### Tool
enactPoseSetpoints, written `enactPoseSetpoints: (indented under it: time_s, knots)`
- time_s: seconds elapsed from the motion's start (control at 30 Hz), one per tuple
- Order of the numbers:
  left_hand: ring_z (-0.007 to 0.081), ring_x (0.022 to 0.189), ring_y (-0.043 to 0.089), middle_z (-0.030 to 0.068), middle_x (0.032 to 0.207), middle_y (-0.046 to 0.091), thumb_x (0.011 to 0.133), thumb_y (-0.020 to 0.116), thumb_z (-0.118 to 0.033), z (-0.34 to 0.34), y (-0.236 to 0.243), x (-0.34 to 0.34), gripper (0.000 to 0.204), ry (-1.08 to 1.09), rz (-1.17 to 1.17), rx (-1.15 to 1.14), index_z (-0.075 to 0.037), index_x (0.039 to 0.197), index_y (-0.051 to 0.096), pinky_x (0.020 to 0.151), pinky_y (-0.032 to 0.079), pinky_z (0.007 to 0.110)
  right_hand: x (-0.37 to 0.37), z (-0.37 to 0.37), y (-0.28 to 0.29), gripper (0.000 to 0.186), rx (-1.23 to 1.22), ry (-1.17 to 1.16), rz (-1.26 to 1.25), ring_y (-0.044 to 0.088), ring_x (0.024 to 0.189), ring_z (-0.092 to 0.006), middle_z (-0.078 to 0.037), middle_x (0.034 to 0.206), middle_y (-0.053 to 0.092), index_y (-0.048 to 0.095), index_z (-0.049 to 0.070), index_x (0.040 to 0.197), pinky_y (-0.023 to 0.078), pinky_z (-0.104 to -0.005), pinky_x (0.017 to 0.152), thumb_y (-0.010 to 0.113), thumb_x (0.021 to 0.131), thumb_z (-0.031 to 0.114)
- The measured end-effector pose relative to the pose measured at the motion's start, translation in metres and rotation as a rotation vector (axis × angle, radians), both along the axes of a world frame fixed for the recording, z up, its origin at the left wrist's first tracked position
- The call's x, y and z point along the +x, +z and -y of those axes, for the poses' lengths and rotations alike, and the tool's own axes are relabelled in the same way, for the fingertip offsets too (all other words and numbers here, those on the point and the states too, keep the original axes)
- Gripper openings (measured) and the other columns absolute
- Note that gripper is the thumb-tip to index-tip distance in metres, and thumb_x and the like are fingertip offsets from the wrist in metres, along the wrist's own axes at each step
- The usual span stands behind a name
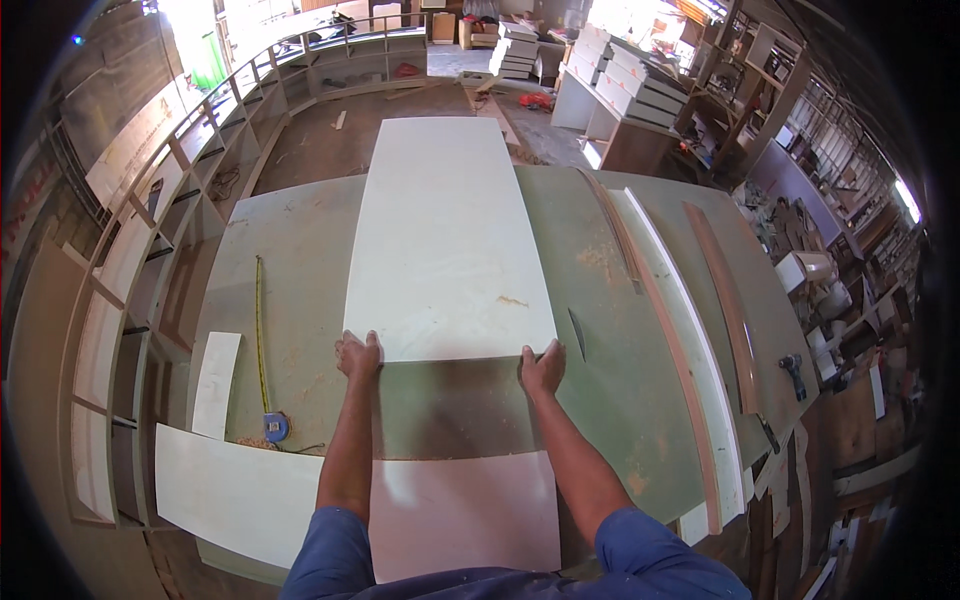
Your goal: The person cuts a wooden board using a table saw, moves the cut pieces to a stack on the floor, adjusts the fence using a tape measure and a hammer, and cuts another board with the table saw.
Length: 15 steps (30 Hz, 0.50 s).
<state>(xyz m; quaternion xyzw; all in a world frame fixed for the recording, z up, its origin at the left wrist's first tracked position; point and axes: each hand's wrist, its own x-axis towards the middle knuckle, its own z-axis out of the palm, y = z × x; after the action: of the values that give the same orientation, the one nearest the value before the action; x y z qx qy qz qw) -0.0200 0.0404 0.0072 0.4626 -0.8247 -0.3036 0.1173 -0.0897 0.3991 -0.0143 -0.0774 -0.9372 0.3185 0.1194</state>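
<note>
A long white board (pixel 445 230) stretches away from me over the green worktable (pixel 620 390), with a small brown smear of dust near its close end. My left hand (pixel 358 354) grips its near left corner, thumb on top and fingers curled around the edge. At the near right corner my right hand (pixel 542 368) holds it the same way. A shadow falls on the table just below the near edge, so that end seems raised. Closer to me lies another white panel (pixel 465 510), partly behind my forearms.
Left of the board, a blue tape measure (pixel 276 427) lies with its yellow blade drawn out, beside a small white offcut (pixel 216 385). Long wooden strips (pixel 725 300) and a white-edged strip (pixel 690 330) lie rightward, near a cordless drill (pixel 793 376). A curved wooden frame (pixel 190 190) borders the left.
</note>
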Motion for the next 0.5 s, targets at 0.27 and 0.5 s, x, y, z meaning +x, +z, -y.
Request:
enactPoseSetpoints:
  time_s: [0.27, 0.5]
  knots:
    - [0.0377, 0.131, 0.047, 0.0239, 0.137, 0.052, 0.085, 0.058, -0.066, 0.014, 0.022, -0.011, 0.083, 0.186, 0.188, 0.017, 0.003, 0.132, 0.054, 0.105, 0.04, 0.052, -0.005, 0.0, 0.038, 0.063, -0.206, -0.208, 0.18, 0.055, 0.113, -0.0397, -0.024, 0.116, 0.059, 0.057, -0.007, 0.111, 0.044, -0.0503, 0.099, 0.074, 0.077, 0.043]
    - [0.0416, 0.116, 0.062, 0.0314, 0.117, 0.066, 0.082, 0.052, -0.079, 0.068, 0.032, 0.077, 0.093, -0.011, 0.228, 0.133, 0.008, 0.11, 0.07, 0.098, 0.048, 0.046, 0.083, -0.039, 0.064, 0.06, -0.197, -0.11, 0.171, 0.06, 0.1, -0.0376, -0.02, 0.107, 0.06, 0.057, -0.004, 0.105, 0.048, -0.0497, 0.089, 0.077, 0.075, 0.043]
